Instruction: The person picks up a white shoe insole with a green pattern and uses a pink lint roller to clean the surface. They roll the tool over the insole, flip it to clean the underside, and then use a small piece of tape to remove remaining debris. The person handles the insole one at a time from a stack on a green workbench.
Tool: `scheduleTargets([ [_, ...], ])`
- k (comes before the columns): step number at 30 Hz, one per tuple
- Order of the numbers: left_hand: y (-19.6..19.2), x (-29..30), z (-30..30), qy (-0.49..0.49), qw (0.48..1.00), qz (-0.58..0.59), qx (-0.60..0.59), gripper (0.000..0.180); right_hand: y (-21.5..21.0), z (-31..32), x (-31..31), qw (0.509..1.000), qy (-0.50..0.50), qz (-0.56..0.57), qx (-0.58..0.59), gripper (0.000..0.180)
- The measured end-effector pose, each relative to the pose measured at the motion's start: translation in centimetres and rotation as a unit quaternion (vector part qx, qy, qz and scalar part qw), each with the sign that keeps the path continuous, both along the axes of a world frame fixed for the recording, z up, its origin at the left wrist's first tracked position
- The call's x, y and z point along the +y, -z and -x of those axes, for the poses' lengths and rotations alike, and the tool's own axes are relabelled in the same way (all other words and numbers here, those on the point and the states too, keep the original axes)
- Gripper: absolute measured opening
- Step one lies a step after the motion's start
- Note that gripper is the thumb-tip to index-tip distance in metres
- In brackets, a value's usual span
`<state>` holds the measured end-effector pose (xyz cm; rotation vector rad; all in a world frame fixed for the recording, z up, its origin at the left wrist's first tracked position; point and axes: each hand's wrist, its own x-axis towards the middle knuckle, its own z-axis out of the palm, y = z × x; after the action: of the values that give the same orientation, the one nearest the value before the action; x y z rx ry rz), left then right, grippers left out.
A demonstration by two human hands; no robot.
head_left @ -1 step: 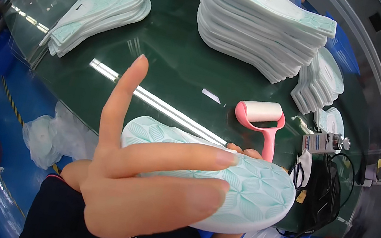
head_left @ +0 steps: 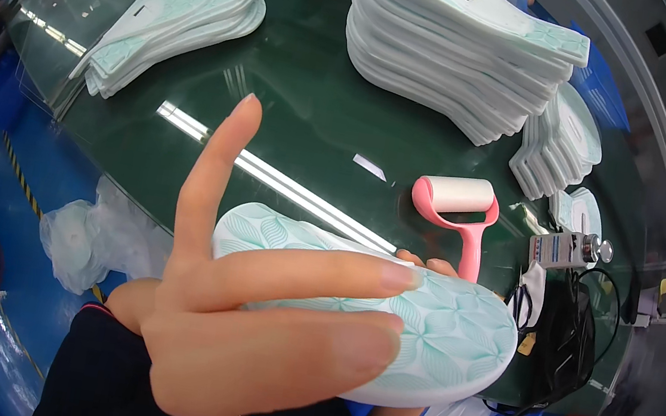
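Observation:
A white, rounded, elongated panel with a raised mint-green leaf pattern [head_left: 460,341] is held level in front of me, over the near edge of the table. My right hand [head_left: 429,263] grips it from beneath; only its fingertips show past the far edge, and its wrist comes out below the near side. Across the panel's left half, close to the camera, stretches my left hand [head_left: 246,316]. One finger points up and away, two others reach right over the pattern with a gap between them. Whether they touch the panel I cannot tell.
Beyond the panel a pink-handled lint roller [head_left: 458,200] lies on the dark green table [head_left: 300,142]. Similar panels form a tall stack [head_left: 443,60], a low pile at left [head_left: 180,18] and smaller stacks at right [head_left: 566,140]. A metal-topped bottle [head_left: 557,249] and black cables [head_left: 579,334] sit rightward.

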<state>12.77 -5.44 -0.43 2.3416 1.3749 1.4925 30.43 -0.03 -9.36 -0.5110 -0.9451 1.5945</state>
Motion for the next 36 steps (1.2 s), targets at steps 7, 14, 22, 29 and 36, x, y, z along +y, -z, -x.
scheduleTargets([
  [7,-0.7,-0.1,-0.4,-0.013,0.998,0.063,-0.026,0.026,1.1,-0.4,-0.6,0.994,-0.010,0.095,0.045,0.048],
  [14,1.6,0.9,-0.5,-0.057,0.997,-0.047,0.000,0.039,0.2,-0.3,-0.4,0.991,0.008,0.014,-0.134,0.060],
  [22,4.1,2.1,-3.1,0.074,0.937,0.194,-0.282,0.045,-1.6,0.7,-3.2,0.910,-0.015,-0.224,-0.349,0.099],
  [29,6.1,2.8,-2.8,0.106,0.945,0.139,-0.276,0.038,-2.7,0.0,-2.4,0.944,0.049,-0.039,-0.323,0.044],
  [36,2.9,2.4,-0.1,0.027,0.992,0.121,-0.018,0.029,-4.1,-1.1,-2.1,0.921,0.092,-0.195,-0.324,0.021],
])
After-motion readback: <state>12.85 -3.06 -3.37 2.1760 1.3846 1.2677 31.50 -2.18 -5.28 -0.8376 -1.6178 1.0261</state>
